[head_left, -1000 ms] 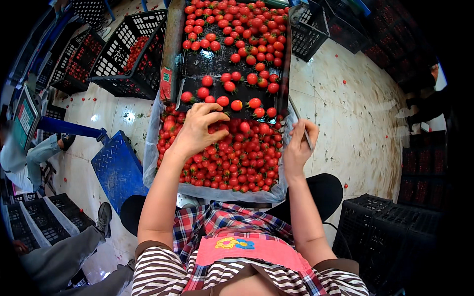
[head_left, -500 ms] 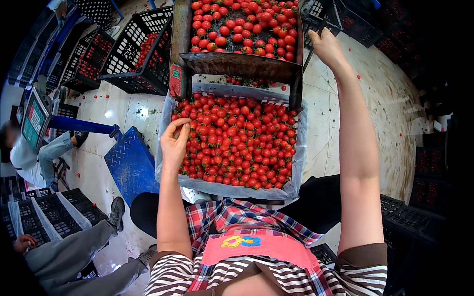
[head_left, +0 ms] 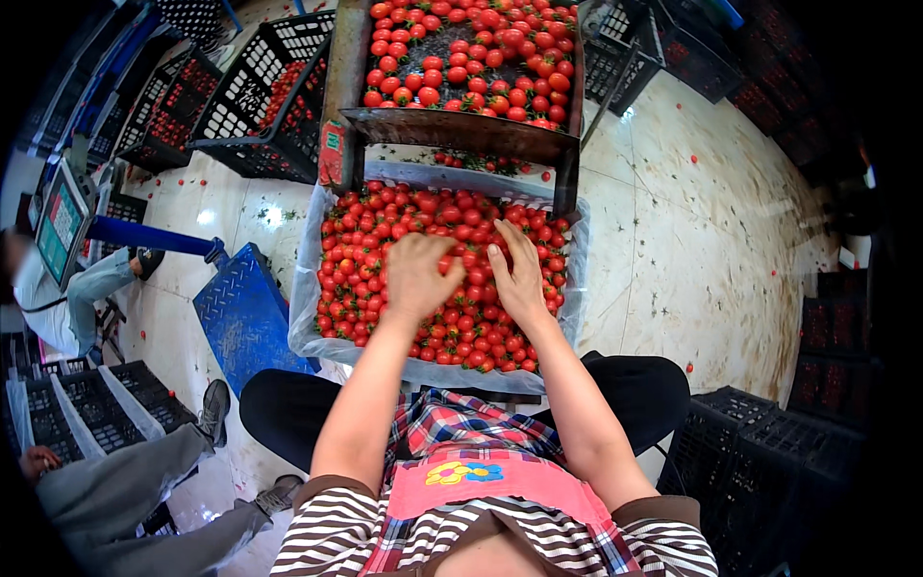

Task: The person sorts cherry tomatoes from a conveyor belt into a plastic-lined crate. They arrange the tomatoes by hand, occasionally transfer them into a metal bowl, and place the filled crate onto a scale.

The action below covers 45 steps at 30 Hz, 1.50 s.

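Both my hands are over a lined crate (head_left: 303, 317) filled with cherry tomatoes (head_left: 356, 279), red with green stems. My left hand (head_left: 418, 276) is spread above the middle of the heap, its thumb apart and its fingertips smeared by motion. Just to its right, my right hand (head_left: 519, 274) has its fingers stretched out and thumb apart, its fingertips at the tomatoes. Neither hand shows a tomato held in it. Beyond the crate rises a metal sorting tray (head_left: 461, 127) with more cherry tomatoes on it.
A blue platform scale (head_left: 240, 313) with a screen (head_left: 62, 231) stands at the left. Black crates (head_left: 260, 96) are at the far left, and stacked crates (head_left: 760, 452) at the right. Two people sit at the left. Stray tomatoes dot the tiled floor (head_left: 663, 260).
My right hand has come down from the tray's right side to the heap. My left hand has moved right from the crate's left part to its middle, fingers now spread.
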### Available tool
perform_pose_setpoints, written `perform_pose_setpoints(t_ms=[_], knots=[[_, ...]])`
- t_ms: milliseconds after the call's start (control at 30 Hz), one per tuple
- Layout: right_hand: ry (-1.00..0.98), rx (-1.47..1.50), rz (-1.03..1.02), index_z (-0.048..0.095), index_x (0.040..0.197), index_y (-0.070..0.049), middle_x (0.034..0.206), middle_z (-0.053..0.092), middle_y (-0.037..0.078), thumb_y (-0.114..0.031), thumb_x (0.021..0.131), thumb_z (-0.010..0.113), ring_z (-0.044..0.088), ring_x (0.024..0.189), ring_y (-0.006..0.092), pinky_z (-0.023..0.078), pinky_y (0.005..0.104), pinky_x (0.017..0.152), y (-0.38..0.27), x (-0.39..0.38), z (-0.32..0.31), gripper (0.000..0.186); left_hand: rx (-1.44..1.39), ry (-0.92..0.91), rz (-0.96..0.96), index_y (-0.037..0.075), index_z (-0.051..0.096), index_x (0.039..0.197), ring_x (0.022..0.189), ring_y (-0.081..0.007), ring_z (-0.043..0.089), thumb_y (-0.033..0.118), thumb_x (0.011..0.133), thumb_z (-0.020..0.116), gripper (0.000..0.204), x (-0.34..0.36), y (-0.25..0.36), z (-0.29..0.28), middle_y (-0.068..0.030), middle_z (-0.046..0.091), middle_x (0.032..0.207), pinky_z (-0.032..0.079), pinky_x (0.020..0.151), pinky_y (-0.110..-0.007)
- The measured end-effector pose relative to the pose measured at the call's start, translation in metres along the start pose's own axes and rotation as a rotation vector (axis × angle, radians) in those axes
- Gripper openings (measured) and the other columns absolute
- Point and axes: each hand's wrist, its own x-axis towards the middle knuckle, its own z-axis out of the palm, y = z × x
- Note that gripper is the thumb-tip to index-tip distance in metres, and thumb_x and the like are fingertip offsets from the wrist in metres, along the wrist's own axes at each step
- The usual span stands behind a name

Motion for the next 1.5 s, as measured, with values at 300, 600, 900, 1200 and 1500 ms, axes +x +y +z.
perform_pose_setpoints(t_ms=[300, 600, 900, 1200, 1500], knots=[[0.046, -0.113, 0.029, 0.065, 0.106, 0.000, 0.116, 0.062, 0.019, -0.016, 0.094, 0.051, 0.053, 0.116, 0.0374, 0.038, 0.0447, 0.104, 0.052, -0.039, -0.023, 0.024, -0.041, -0.112, 0.027, 0.016, 0.060, 0.118, 0.130, -0.0321, 0.040, 0.035, 0.083, 0.062, 0.041, -0.018, 0.078, 0.046, -0.0101, 0.051, 0.133, 0.031, 0.105, -0.050], [0.095, -0.326, -0.277, 0.066, 0.097, -0.005, 0.100, 0.062, 0.011, -0.008, 0.076, 0.071, 0.058, 0.098, 0.0295, 0.045, 0.0411, 0.086, 0.004, -0.037, -0.022, 0.021, 0.044, -0.013, 0.163, 0.015, 0.065, 0.097, 0.121, -0.0288, 0.048, 0.028, 0.071, 0.071, 0.030, -0.064, 0.038, 0.017, -0.0070, 0.058, 0.117, 0.028, 0.108, -0.052], [-0.403, -0.719, -0.376, 0.066, 0.101, -0.009, 0.106, 0.062, 0.004, -0.011, 0.083, 0.056, 0.055, 0.103, 0.0250, 0.048, 0.0428, 0.082, 0.008, 0.071, 0.081, 0.021, 0.122, 0.070, 0.043, 0.019, 0.067, 0.101, 0.123, -0.0310, 0.047, 0.020, 0.073, 0.071, 0.029, -0.056, -0.048, -0.024, -0.0051, 0.058, 0.119, 0.029, 0.109, -0.052], [-0.511, -0.846, -0.319, 0.056, 0.113, -0.008, 0.108, 0.060, 0.011, -0.010, 0.082, 0.060, 0.062, 0.096, 0.0291, 0.050, 0.0427, 0.075, -0.011, 0.066, 0.055, 0.031, -0.035, -0.094, -0.217, 0.023, 0.062, 0.125, 0.128, -0.0290, 0.047, 0.028, 0.078, 0.069, 0.048, 0.014, -0.099, -0.016, -0.0135, 0.048, 0.141, 0.034, 0.105, -0.047], [-0.558, -0.510, -0.462, 0.057, 0.109, -0.007, 0.102, 0.054, 0.012, -0.007, 0.080, 0.059, 0.061, 0.089, 0.0282, 0.054, 0.0391, 0.068, -0.039, 0.008, 0.066, 0.028, 0.125, 0.057, -0.116, 0.017, 0.061, 0.123, 0.125, -0.0323, 0.043, 0.019, 0.085, 0.061, 0.038, -0.038, -0.070, -0.016, -0.0121, 0.052, 0.131, 0.031, 0.106, -0.051]])
